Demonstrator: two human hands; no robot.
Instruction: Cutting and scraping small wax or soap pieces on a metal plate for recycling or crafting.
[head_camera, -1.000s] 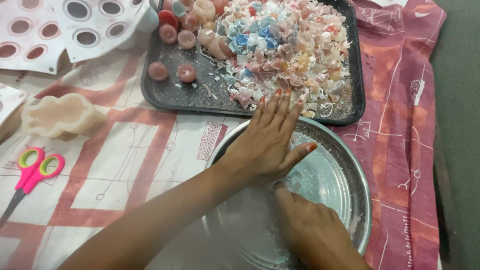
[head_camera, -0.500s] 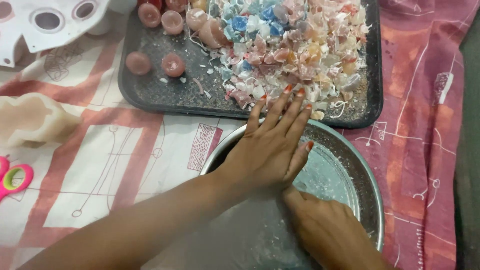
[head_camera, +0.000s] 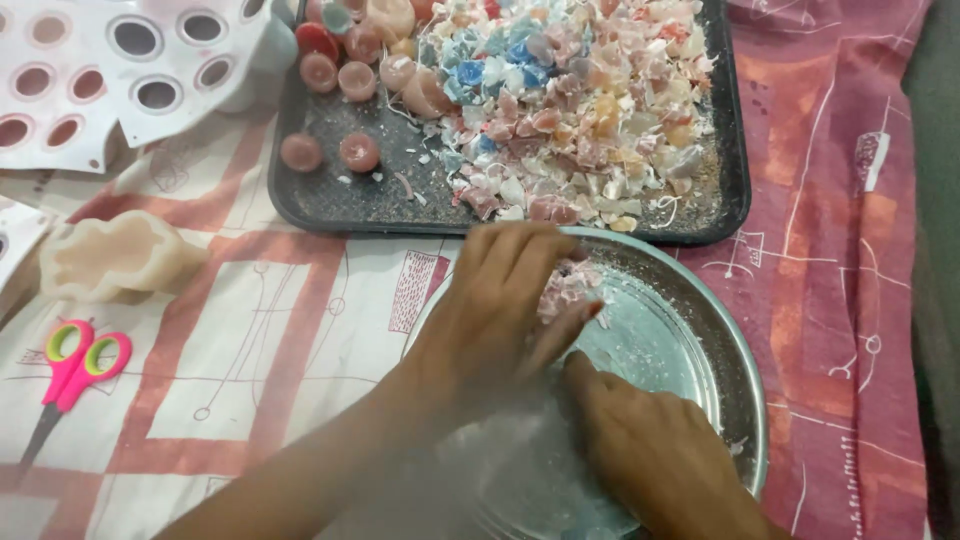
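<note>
Your left hand (head_camera: 500, 310) cups its fingers around a clump of pink wax chips (head_camera: 568, 288) inside the round steel plate (head_camera: 720, 360), while your right hand (head_camera: 650, 455) rests flat, fingers loosely spread, steadying it.

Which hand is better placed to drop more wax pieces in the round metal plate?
Probably the left hand: it holds wax pieces over the metal plate. The right hand lies flat.
</note>
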